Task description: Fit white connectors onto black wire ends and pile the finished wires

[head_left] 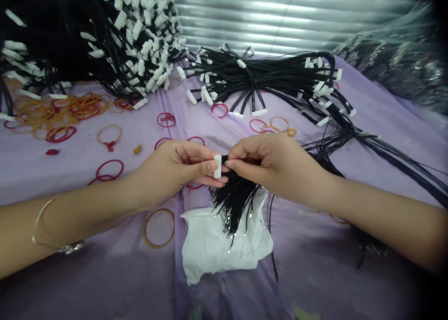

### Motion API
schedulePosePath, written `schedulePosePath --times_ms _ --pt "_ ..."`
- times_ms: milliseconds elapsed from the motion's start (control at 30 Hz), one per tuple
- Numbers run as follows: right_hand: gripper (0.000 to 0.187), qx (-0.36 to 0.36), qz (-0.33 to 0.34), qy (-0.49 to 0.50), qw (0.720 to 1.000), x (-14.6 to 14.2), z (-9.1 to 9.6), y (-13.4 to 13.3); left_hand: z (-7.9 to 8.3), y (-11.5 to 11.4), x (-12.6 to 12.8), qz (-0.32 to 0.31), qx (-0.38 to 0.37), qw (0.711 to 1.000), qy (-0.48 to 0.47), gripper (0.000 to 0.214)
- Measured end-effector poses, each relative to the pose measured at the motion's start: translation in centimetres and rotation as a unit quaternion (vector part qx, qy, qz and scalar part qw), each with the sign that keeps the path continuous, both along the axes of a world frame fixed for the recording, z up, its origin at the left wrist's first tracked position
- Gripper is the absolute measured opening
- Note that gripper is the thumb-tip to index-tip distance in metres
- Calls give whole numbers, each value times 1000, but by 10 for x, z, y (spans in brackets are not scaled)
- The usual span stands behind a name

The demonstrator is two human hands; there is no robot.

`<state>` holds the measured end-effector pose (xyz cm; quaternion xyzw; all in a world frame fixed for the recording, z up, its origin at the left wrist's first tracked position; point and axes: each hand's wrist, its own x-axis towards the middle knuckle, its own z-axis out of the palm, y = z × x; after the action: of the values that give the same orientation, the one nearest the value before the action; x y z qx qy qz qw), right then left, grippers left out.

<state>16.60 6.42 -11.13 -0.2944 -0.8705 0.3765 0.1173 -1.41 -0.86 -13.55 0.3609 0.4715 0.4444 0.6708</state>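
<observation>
The left hand (185,165) and right hand (275,165) pinch close together.

White connector (217,166); black wires (237,199); plain purple cloth (133,275).

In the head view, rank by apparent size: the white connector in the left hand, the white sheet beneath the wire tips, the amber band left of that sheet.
1. White sheet
2. Amber band
3. White connector

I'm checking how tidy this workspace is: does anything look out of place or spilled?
Yes: rubber bands lie loose, heaped at the left and scattered across the purple cloth, as if spilled. The white sheet beneath the black wire ends looks crumpled.
</observation>
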Motion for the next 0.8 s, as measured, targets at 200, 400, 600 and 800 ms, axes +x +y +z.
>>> schedulePosePath --times_ms 200,400,600,800 --pt "17 287 29 22 957 14 26 -13 1 4 0 71 -21 996 -51 8" --pt "20 284 143 -144 937 9 12 -16 -2 5 -1 94 -21 992 -82 7" --pt "18 252 168 -97 948 6 1 -4 0 5 0 100 -31 991 -79 9" --pt "17 250 154 -71 953 7 3 -6 -2 6 0 99 -25 990 -98 10"
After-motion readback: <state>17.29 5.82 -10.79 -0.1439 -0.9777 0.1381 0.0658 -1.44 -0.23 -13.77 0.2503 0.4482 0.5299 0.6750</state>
